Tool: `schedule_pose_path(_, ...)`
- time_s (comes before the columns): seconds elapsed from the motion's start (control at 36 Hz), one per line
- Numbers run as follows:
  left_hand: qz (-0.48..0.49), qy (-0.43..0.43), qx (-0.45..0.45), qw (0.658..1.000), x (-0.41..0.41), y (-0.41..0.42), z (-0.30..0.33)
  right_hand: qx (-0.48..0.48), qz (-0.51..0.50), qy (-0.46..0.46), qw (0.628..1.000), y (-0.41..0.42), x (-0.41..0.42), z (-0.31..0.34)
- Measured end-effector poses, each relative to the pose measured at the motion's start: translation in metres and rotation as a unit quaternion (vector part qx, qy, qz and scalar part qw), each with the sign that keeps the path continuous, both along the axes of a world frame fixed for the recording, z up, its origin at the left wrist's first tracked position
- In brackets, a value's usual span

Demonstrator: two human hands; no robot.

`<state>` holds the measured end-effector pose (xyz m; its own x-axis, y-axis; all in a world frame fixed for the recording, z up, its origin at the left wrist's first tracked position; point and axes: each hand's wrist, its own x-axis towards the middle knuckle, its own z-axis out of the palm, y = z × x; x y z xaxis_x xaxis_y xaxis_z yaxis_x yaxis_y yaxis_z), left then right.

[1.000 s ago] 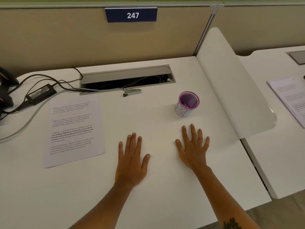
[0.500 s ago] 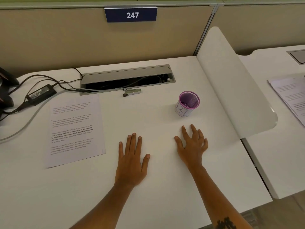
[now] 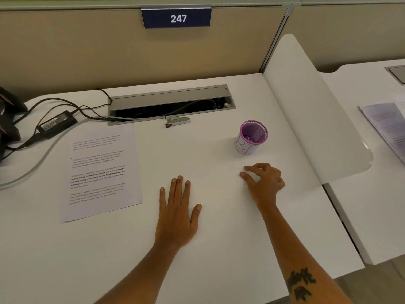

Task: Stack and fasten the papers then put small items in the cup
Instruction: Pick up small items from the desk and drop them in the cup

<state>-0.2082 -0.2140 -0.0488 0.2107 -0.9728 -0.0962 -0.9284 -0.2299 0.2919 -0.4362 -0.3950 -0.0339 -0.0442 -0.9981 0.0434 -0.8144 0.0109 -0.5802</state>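
Observation:
A printed paper sheet [image 3: 100,172] lies flat on the left part of the white desk [image 3: 208,249]. A small silver stapler [image 3: 177,121] rests by the cable tray. A purple mesh cup [image 3: 252,137] with a white label stands upright at the right, with small pale bits at its bottom. My left hand [image 3: 177,213] lies flat, palm down, fingers spread, holding nothing. My right hand [image 3: 264,183] sits just in front of the cup with fingers curling inward and fingertips on the desk. I see nothing in it.
An open grey cable tray [image 3: 171,102] runs along the back. A black power adapter [image 3: 57,125] and cables lie at the far left. A white curved divider [image 3: 311,110] borders the desk's right side. More papers [image 3: 385,126] lie on the neighbouring desk.
My right hand has gone from flat and spread to curled, fingers drawing in. My left hand has stayed flat in place.

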Motion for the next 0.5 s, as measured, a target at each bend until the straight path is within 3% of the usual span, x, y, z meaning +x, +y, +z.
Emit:
schedule_pose_path(0.22,0.002,0.009,-0.009,1.0,0.0,0.0,0.0,-0.019,-0.022,-0.033,0.999,0.01,0.001,-0.006)
schedule_pose_path(0.5,0.001,0.003,-0.002,1.0,0.0,0.0,0.0,-0.043,-0.047,0.012,0.998,0.014,0.018,-0.009)
